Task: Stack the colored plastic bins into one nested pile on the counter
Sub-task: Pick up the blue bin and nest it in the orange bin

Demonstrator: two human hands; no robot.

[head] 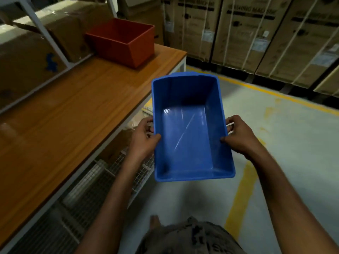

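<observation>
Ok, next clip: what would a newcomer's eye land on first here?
First the blue bin, empty and held out over the floor at the centre of the view, with the left hand and the right hand gripping its long rims. Next the red bin, also empty, standing at the far end of the wooden counter on the left. Behind, tall strapped cardboard boxes line the wall.
</observation>
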